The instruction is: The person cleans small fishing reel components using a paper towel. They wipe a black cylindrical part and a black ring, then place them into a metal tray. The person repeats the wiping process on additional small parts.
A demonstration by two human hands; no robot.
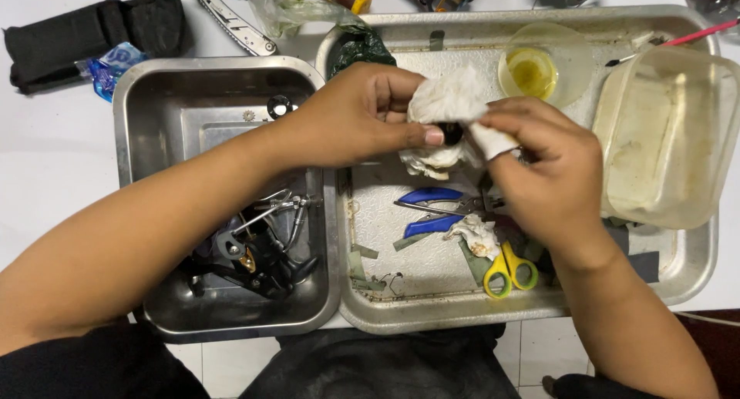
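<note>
Gripping a crumpled white tissue (447,106) lengthwise left-right, both hands pinch ends.

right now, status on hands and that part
Left hand and right hand both grip tissue around small black part. Over tray. Nothing blocking.

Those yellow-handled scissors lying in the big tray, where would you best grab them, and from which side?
Take the yellow-handled scissors by their two finger loops, coming from above at the near edge of the tray. The loops lie flat and uncovered toward the person, while the blades point away under a crumpled tissue scrap and close to the right hand, so that end is crowded.
</note>
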